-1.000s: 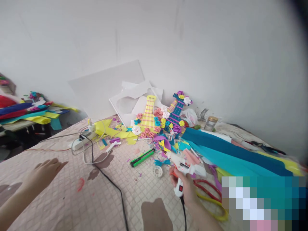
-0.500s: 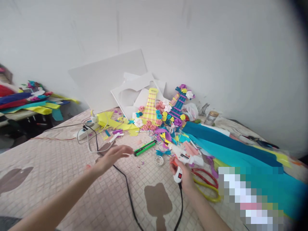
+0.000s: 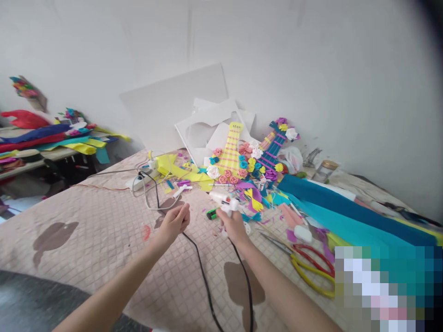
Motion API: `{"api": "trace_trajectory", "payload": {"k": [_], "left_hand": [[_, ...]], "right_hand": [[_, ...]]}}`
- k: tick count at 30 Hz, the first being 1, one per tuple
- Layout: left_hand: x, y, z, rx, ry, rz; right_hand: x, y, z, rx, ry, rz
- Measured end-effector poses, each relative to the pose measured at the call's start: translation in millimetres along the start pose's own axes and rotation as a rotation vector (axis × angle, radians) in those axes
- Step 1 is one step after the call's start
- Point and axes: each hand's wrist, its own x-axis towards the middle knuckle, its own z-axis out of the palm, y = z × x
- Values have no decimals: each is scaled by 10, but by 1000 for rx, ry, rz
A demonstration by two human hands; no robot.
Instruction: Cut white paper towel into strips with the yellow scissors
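My right hand (image 3: 236, 227) grips a white glue gun (image 3: 224, 201) by its handle, with the nozzle facing left. Its black cord (image 3: 249, 282) drops toward the near edge. To the left, my left hand (image 3: 177, 218) is closed above the table, fingers curled in; whatever it may hold is hidden. Behind the glue gun lies a green utility knife (image 3: 211, 214), mostly covered. A clear tape roll (image 3: 247, 228) sits partly behind my right hand. Further back stand a yellow guitar shape (image 3: 232, 150) and a blue one (image 3: 273, 150), both trimmed with paper roses.
Scissors (image 3: 313, 272) with red and yellow handles lie at right, near blue paper sheets (image 3: 321, 207). A white power strip (image 3: 140, 182) with cables is at left. White boards (image 3: 173, 110) lean on the wall. A side table (image 3: 44, 159) bears coloured paper.
My left hand has closed from open, stretched fingers. My right hand has brought the glue gun leftward, nearer the left hand, partly covering the green utility knife. The view has turned slightly left.
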Motion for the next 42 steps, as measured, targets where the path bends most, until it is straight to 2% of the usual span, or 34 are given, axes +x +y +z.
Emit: {"api": "trace_trajectory", "payload": {"k": [3, 6, 8, 11, 16, 20, 25, 27, 29, 31, 32, 38, 42], "left_hand": [[-72, 66, -98, 25, 63, 38], [-115, 108, -181, 56, 94, 73], [-138, 125, -219, 84, 108, 94], [-170, 155, -224, 139, 117, 119], [-188, 224, -98, 263, 91, 163], [-174, 234, -8, 349, 77, 175], [-147, 197, -1, 457, 76, 188], [-142, 199, 22, 496, 72, 196], [-144, 217, 80, 526, 51, 202], [-154, 246, 163, 550, 6, 205], [-161, 263, 208, 561, -22, 206], [-226, 375, 421, 619, -156, 196], [-281, 440, 489, 613, -208, 186]], "right_hand": [[244, -15, 494, -151, -15, -81], [349, 40, 848, -308, -55, -137], [337, 94, 963, -409, -86, -171], [263, 156, 985, -531, -122, -220], [166, 164, 883, -648, -131, -258], [153, 70, 768, -677, -109, -275], [83, -272, 335, -577, -117, -340], [-17, -419, 129, -502, -157, -441], [-140, -522, -18, -365, -219, -699], [-246, -569, -89, -332, -238, -845], [-282, -575, -103, -338, -227, -872], [-343, -562, -173, -343, -140, -826], [-388, -559, -373, -266, -87, -731]]}}
